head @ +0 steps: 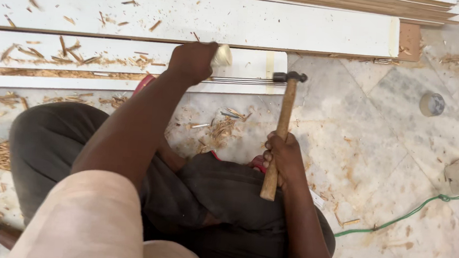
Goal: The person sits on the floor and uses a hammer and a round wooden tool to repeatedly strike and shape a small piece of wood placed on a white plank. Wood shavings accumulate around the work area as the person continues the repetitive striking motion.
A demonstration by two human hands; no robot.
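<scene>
White boards lie across the far floor, strewn with shavings. The left hand is closed on a pale-handled tool resting on the near board. To its right, the right hand clasps a hammer.

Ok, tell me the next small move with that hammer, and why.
Probably a short tap of the hammer onto the end of the thin metal rod. The right hand holds the handle with the head right at the rod's end, while the left hand steadies the rod on the white board.
</scene>
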